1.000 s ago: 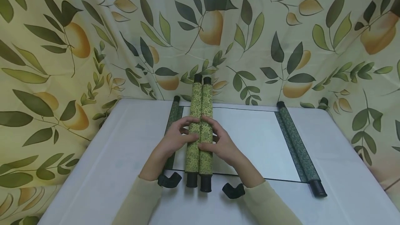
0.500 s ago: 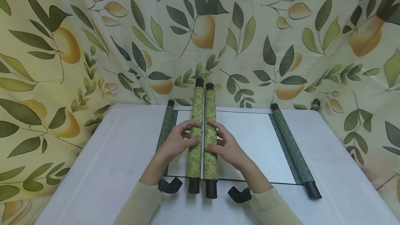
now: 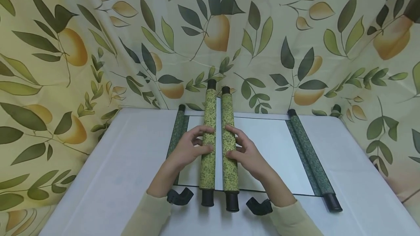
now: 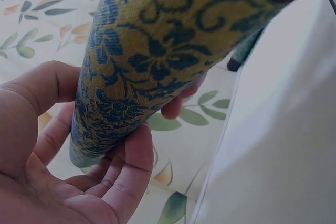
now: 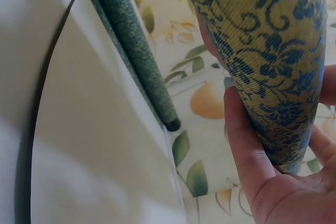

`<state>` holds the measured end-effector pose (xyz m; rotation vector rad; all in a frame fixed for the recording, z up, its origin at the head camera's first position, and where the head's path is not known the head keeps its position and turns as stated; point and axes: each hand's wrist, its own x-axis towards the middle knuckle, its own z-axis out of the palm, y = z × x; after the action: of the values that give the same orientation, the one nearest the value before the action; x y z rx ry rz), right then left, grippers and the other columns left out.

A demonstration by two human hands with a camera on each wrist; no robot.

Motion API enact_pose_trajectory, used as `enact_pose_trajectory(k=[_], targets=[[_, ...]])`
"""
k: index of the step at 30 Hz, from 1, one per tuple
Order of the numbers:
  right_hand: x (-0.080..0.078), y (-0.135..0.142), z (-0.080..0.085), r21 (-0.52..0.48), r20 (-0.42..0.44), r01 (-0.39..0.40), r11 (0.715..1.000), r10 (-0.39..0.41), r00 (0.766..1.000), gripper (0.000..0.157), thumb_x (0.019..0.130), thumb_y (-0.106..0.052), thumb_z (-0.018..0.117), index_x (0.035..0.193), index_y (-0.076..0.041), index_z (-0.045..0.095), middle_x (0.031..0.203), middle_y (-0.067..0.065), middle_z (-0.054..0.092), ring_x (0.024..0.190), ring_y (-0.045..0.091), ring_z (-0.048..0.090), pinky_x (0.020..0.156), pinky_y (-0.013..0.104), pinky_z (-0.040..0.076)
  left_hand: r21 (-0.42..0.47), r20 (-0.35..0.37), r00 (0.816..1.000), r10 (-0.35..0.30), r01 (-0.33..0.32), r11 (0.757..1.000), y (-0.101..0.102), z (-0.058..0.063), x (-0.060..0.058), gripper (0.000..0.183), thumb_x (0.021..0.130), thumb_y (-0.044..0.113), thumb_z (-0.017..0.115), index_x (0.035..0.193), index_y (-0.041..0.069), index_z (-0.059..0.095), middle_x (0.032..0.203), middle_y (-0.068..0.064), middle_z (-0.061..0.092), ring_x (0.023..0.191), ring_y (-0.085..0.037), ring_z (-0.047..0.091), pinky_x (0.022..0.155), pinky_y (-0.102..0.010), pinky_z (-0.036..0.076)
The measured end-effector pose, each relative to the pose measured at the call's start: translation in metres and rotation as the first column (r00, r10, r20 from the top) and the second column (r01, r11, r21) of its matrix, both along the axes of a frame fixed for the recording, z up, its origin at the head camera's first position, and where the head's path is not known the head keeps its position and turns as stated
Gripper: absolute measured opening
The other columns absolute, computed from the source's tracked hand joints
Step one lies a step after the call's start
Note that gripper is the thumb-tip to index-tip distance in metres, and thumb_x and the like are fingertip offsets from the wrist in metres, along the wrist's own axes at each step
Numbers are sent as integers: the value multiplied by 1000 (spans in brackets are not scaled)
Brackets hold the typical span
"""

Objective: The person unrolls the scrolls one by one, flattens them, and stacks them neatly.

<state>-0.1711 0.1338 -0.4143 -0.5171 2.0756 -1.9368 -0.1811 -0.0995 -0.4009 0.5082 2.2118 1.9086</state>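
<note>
A yellow-patterned scroll with black knobs is parted into two rolls over the table, with a pale strip (image 3: pixel 219 148) showing between them. My left hand (image 3: pixel 187 148) grips the left roll (image 3: pixel 208 172), thumb and fingers curled round its middle. Likewise, my right hand (image 3: pixel 250 154) holds the right roll (image 3: pixel 231 176). In the left wrist view the blue-flowered cloth (image 4: pixel 136 72) of the roll shows between thumb and fingers; the right wrist view shows the same cloth (image 5: pixel 281 61) in the other hand. Beneath lies a white scroll sheet (image 3: pixel 269 152), partly covered by the rolls and hands.
The white sheet ends in green patterned rollers, one at the left (image 3: pixel 178 126) and one at the right (image 3: pixel 311 157). They lie on a white-covered table (image 3: pixel 108 177). A fruit-and-leaf patterned curtain (image 3: pixel 137 65) hangs behind. Black wrist mounts (image 3: pixel 180 196) sit at the cuffs.
The two rolls lay side by side a second ago; now they stand apart with a pale strip between them. The right hand has moved right with its roll.
</note>
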Motion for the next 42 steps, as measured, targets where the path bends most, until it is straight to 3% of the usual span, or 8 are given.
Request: enact_pose_trajectory(k=[9, 14, 27, 34, 42], targets=[[-2, -1, 8, -6, -6, 13, 1000, -13, 1000, 75, 92, -4, 63, 155, -29, 30, 152, 19, 33, 122, 50, 54, 83, 46, 57, -1, -27, 1000, 11, -11, 1000, 0, 14, 2, 46, 85, 9, 77, 128, 18, 62, 132, -3, 59, 91, -25, 59, 73, -34, 50], [-2, -2, 8, -19, 16, -5, 1000, 5, 1000, 76, 93, -3, 62, 157, -27, 27, 150, 24, 35, 120, 50, 56, 82, 46, 57, -1, -27, 1000, 10, -10, 1000, -2, 13, 2, 46, 85, 9, 76, 129, 16, 61, 132, -5, 59, 90, -23, 60, 74, -34, 51], [1, 2, 6, 46, -18, 54, 997, -53, 998, 74, 92, -3, 62, 154, -32, 33, 152, 18, 34, 122, 45, 56, 83, 47, 56, 4, -48, 999, 5, -5, 1000, -3, 13, 7, 46, 85, 8, 76, 129, 15, 61, 132, -5, 58, 91, -24, 60, 75, -35, 51], [2, 6, 10, 39, -36, 49, 998, -48, 998, 75, 91, -1, 59, 155, -29, 31, 152, 20, 35, 121, 44, 56, 83, 45, 56, 7, -51, 999, 2, -1, 1000, -3, 13, 6, 45, 86, 8, 76, 128, 17, 62, 132, -3, 58, 91, -24, 59, 75, -35, 51], [1, 7, 13, 28, -13, 38, 999, -38, 999, 75, 92, -3, 60, 154, -33, 31, 149, 18, 38, 121, 44, 57, 83, 47, 57, 6, -81, 997, -1, 1, 1000, -4, 13, 6, 45, 86, 10, 76, 128, 17, 62, 132, 0, 58, 98, -26, 56, 85, -42, 47]])
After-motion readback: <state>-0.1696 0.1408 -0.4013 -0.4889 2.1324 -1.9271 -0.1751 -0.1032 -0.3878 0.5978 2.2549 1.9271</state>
